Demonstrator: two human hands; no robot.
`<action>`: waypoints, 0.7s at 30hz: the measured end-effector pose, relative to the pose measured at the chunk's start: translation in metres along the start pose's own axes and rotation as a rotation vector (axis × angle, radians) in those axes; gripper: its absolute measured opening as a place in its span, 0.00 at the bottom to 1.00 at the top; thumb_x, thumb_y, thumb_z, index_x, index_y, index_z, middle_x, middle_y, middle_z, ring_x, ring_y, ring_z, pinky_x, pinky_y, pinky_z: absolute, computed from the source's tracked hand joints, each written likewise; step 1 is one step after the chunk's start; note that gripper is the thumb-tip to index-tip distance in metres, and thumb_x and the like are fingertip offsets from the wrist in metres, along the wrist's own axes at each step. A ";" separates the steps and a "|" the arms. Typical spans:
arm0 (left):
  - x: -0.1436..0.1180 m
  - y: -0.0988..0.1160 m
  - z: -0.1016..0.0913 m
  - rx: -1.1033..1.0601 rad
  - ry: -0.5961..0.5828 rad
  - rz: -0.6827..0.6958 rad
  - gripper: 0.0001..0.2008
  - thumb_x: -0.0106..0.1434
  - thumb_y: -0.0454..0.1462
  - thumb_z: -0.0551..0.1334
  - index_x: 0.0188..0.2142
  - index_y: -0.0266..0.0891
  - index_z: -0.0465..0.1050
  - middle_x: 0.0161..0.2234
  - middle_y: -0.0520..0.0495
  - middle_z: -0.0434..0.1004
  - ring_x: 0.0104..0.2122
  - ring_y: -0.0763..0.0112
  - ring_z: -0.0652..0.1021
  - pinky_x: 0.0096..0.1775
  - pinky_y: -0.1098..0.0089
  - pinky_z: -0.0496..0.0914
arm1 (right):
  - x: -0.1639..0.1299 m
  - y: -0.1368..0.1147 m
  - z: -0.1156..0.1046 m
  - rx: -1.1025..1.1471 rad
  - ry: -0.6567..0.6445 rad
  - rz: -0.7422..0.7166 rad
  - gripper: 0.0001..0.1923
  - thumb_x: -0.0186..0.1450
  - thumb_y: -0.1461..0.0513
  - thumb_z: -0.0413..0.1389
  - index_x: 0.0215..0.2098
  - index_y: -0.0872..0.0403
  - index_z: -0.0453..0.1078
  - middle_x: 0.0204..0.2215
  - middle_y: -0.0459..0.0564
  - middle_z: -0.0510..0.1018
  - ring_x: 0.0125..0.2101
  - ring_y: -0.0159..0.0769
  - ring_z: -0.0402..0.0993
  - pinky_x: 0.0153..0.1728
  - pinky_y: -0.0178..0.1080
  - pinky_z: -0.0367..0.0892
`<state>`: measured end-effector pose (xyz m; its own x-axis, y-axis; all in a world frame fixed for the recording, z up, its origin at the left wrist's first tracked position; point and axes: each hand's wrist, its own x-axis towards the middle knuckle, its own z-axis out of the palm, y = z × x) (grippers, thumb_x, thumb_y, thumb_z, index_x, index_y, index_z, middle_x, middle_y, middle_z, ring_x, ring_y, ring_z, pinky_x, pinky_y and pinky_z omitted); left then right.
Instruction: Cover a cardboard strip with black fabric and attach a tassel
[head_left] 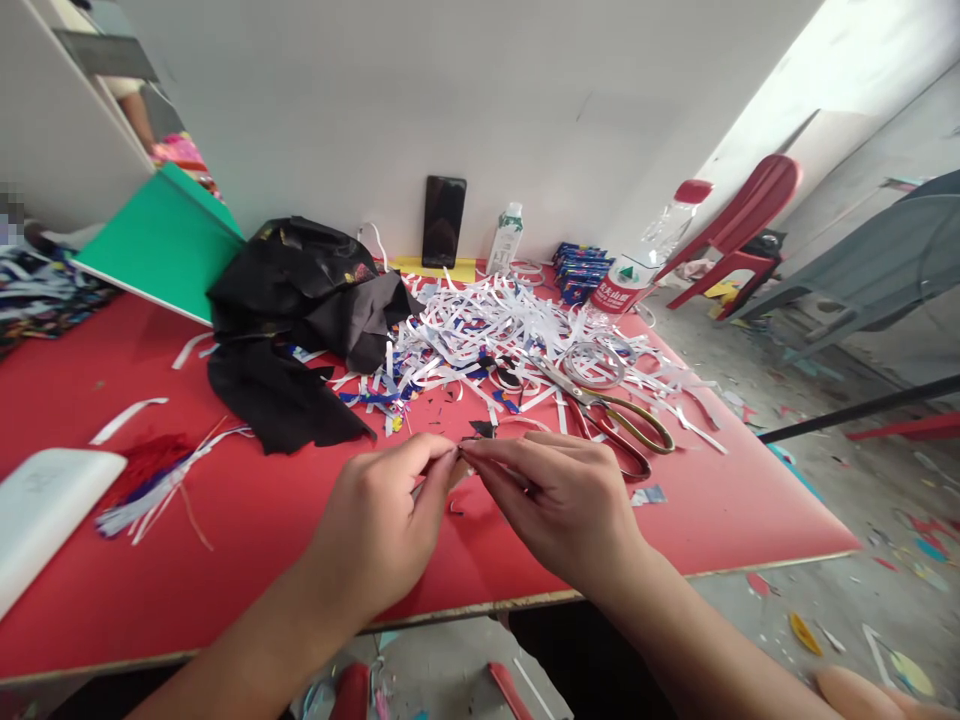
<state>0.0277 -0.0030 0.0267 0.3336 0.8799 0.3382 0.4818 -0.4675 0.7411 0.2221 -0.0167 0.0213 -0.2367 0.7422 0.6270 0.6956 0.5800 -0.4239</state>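
Note:
My left hand (382,520) and my right hand (559,500) meet above the red table (247,520), fingertips pinched together on a tiny dark scrap (459,452) that I can barely make out. Just beyond my right hand lie gold-handled scissors (622,425) on the table. A pile of white paper strips (495,340) spreads behind them, with a tape ring (594,365) in it. A heap of black cloth (300,310) sits to the left of the pile.
A green board (161,245) leans at the back left, and a white flat object (45,510) lies at the near left. A dark phone (443,221), a small bottle (507,240), blue packets (579,268) and a large plastic bottle (637,265) stand by the wall. A red chair (742,225) stands at right.

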 end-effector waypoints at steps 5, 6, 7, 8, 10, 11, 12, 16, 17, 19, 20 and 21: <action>0.003 0.006 -0.002 -0.316 -0.124 -0.403 0.15 0.72 0.46 0.61 0.34 0.41 0.82 0.31 0.47 0.87 0.31 0.63 0.85 0.28 0.72 0.73 | -0.001 0.005 0.003 -0.203 0.042 -0.274 0.07 0.73 0.69 0.60 0.40 0.60 0.82 0.18 0.42 0.74 0.19 0.31 0.67 0.24 0.38 0.59; 0.004 0.006 -0.002 -0.357 -0.132 -0.452 0.15 0.71 0.47 0.62 0.35 0.41 0.83 0.31 0.46 0.87 0.32 0.61 0.86 0.30 0.71 0.75 | -0.002 0.007 0.005 -0.222 0.040 -0.308 0.07 0.73 0.69 0.60 0.41 0.60 0.82 0.19 0.43 0.75 0.20 0.31 0.68 0.25 0.39 0.59; 0.005 0.005 -0.001 -0.383 -0.136 -0.490 0.15 0.70 0.47 0.63 0.35 0.41 0.83 0.32 0.45 0.87 0.33 0.60 0.87 0.32 0.70 0.76 | -0.002 0.008 0.006 -0.231 0.035 -0.338 0.07 0.74 0.69 0.60 0.42 0.61 0.81 0.20 0.43 0.76 0.20 0.31 0.68 0.25 0.40 0.59; 0.006 0.003 -0.001 -0.395 -0.133 -0.521 0.15 0.69 0.48 0.63 0.36 0.40 0.83 0.32 0.44 0.87 0.34 0.59 0.86 0.32 0.69 0.76 | -0.003 0.010 0.006 -0.232 0.032 -0.366 0.07 0.74 0.69 0.59 0.42 0.61 0.81 0.20 0.43 0.76 0.20 0.31 0.67 0.25 0.40 0.58; 0.007 -0.004 -0.001 -0.374 -0.101 -0.557 0.16 0.68 0.48 0.64 0.35 0.40 0.83 0.30 0.44 0.87 0.31 0.61 0.85 0.30 0.70 0.74 | -0.003 0.012 0.006 -0.214 0.040 -0.414 0.06 0.74 0.69 0.58 0.43 0.60 0.79 0.19 0.42 0.74 0.19 0.31 0.65 0.23 0.41 0.55; 0.008 -0.009 0.000 -0.356 -0.069 -0.569 0.16 0.67 0.48 0.65 0.34 0.39 0.83 0.30 0.44 0.86 0.29 0.63 0.83 0.28 0.71 0.72 | -0.002 0.014 0.006 -0.188 0.051 -0.424 0.06 0.74 0.69 0.58 0.44 0.58 0.78 0.18 0.41 0.73 0.19 0.31 0.64 0.23 0.41 0.54; 0.009 -0.013 0.000 -0.341 -0.031 -0.577 0.15 0.67 0.48 0.66 0.33 0.39 0.83 0.29 0.44 0.86 0.27 0.65 0.81 0.26 0.72 0.70 | -0.002 0.015 0.005 -0.155 0.068 -0.417 0.05 0.74 0.69 0.58 0.44 0.57 0.77 0.18 0.41 0.73 0.18 0.31 0.63 0.22 0.40 0.55; 0.013 -0.025 0.001 -0.558 0.065 -0.700 0.16 0.63 0.49 0.71 0.35 0.38 0.81 0.24 0.48 0.81 0.22 0.70 0.76 0.24 0.74 0.69 | 0.003 0.026 0.002 -0.004 0.143 -0.205 0.09 0.75 0.68 0.58 0.51 0.52 0.74 0.27 0.43 0.81 0.21 0.30 0.71 0.25 0.37 0.64; 0.014 -0.025 0.001 -0.656 0.082 -0.748 0.15 0.61 0.49 0.72 0.37 0.39 0.81 0.24 0.50 0.80 0.21 0.70 0.75 0.23 0.74 0.70 | 0.004 0.029 0.001 0.018 0.141 -0.134 0.11 0.76 0.68 0.56 0.54 0.51 0.73 0.30 0.44 0.83 0.23 0.30 0.74 0.26 0.36 0.67; 0.017 -0.022 0.002 -0.811 0.130 -0.836 0.16 0.58 0.45 0.74 0.41 0.39 0.79 0.25 0.50 0.80 0.21 0.70 0.75 0.22 0.72 0.72 | 0.004 0.035 0.001 0.053 0.125 -0.014 0.17 0.76 0.69 0.52 0.59 0.49 0.72 0.34 0.45 0.83 0.26 0.31 0.77 0.28 0.36 0.69; 0.018 -0.020 0.003 -0.855 0.155 -0.871 0.16 0.57 0.42 0.74 0.43 0.39 0.79 0.26 0.50 0.81 0.21 0.70 0.76 0.21 0.72 0.72 | 0.004 0.037 0.000 0.066 0.112 0.033 0.19 0.77 0.69 0.51 0.61 0.48 0.70 0.34 0.45 0.83 0.26 0.31 0.77 0.28 0.36 0.69; 0.020 -0.018 0.004 -0.879 0.176 -0.898 0.17 0.56 0.40 0.74 0.44 0.39 0.78 0.27 0.50 0.81 0.21 0.70 0.76 0.20 0.72 0.72 | 0.004 0.039 0.000 0.077 0.101 0.071 0.21 0.78 0.68 0.50 0.65 0.46 0.67 0.33 0.45 0.81 0.24 0.32 0.76 0.27 0.37 0.69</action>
<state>0.0286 0.0226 0.0175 0.0251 0.8881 -0.4589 -0.2388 0.4511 0.8599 0.2480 0.0083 0.0071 -0.1163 0.7472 0.6544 0.6529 0.5540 -0.5165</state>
